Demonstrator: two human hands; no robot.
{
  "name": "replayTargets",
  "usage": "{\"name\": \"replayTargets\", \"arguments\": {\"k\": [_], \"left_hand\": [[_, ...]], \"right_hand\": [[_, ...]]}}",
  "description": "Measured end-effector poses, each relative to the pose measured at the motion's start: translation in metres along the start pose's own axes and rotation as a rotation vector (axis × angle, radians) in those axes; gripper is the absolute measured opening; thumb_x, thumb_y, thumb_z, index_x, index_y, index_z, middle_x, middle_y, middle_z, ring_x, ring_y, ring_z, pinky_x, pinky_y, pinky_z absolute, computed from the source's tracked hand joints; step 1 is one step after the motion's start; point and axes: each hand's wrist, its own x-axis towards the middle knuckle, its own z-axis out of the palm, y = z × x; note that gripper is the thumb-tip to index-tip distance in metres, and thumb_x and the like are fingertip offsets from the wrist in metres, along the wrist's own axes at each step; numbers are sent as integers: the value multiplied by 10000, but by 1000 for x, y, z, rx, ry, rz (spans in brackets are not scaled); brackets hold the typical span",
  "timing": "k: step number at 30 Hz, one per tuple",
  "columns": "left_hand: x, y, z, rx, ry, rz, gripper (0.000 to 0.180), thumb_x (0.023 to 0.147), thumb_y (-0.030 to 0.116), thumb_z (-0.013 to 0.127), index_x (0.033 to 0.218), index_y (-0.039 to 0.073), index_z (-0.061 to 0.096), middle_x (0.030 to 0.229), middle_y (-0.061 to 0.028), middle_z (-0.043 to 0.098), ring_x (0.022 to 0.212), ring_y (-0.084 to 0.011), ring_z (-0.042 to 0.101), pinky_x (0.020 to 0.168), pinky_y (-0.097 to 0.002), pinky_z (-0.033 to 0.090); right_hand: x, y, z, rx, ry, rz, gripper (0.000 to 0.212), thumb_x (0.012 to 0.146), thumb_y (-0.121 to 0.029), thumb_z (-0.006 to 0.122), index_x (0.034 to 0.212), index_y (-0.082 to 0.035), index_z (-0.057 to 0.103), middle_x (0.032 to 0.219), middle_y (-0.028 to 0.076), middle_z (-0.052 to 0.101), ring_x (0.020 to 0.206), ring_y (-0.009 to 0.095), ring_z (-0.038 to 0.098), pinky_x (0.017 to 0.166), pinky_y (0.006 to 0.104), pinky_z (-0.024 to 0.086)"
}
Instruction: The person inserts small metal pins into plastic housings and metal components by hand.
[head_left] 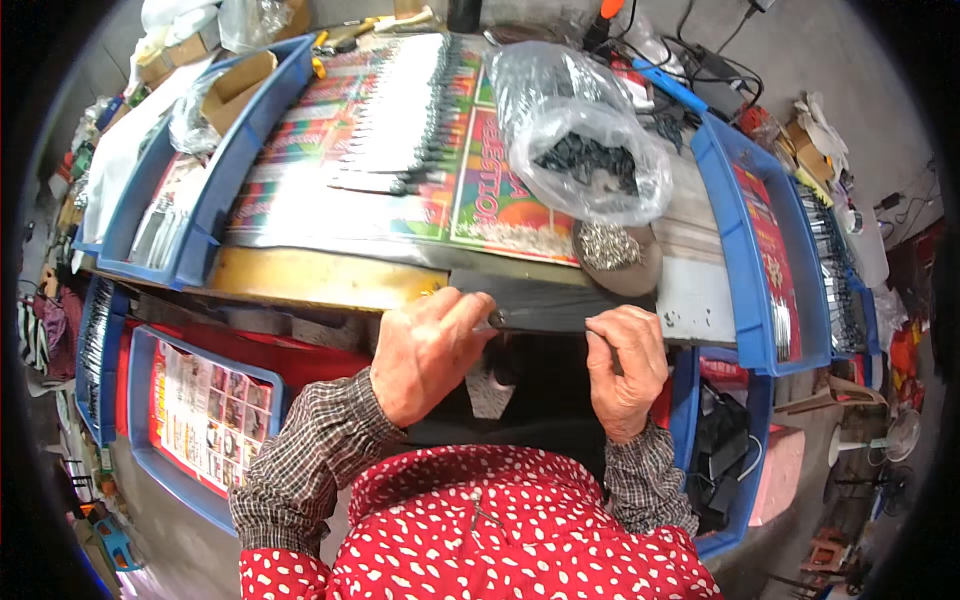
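My left hand (428, 350) is closed at the table's front edge, its thumb and fingers pinching a small thin piece with a dark end (497, 318). To the right, my right hand (628, 372) is curled, thumb and fingers drawn together; whatever they hold is too small or hidden. Just beyond it a round dish (640, 276) bears a heap of small silver metal parts (608, 246). Behind the dish, an open clear plastic bag (650, 165) contains small black parts (590, 160). A row of slender pale rods with dark ends (405, 110) lies on the printed table cover.
Blue trays stand at the table's left (200, 245) and right (720, 215). Lower down are a blue tray with a printed sheet (212, 420) and a bin of black items (715, 450). Cables (735, 75) tangle at the far right. A red spotted apron (470, 530) covers my lap.
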Motion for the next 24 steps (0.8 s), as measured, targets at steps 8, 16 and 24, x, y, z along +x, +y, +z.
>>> {"name": "replayTargets", "arguments": {"k": [8,16,24], "left_hand": [[37,-82,-33,209,158,-37,166,795,-9,623,948,43,583,834,-167,627,772,-357,626,662,-406,500],[64,-124,-50,221,94,-32,185,764,-24,619,937,44,620,885,-132,606,785,-321,617,689,-381,502],[69,-140,-45,137,30,73,226,746,-40,650,951,55,639,888,-112,612,836,-312,611,729,-389,500]], "right_hand": [[1,19,15,46,16,71,170,734,60,688,881,-16,650,839,95,631,810,281,597,739,374,494],[2,20,19,14,-2,59,174,732,59,689,882,-19,649,826,90,629,790,275,599,724,369,498],[2,20,20,-15,-17,56,163,728,47,694,873,-16,658,814,91,626,766,282,600,715,377,500]]}}
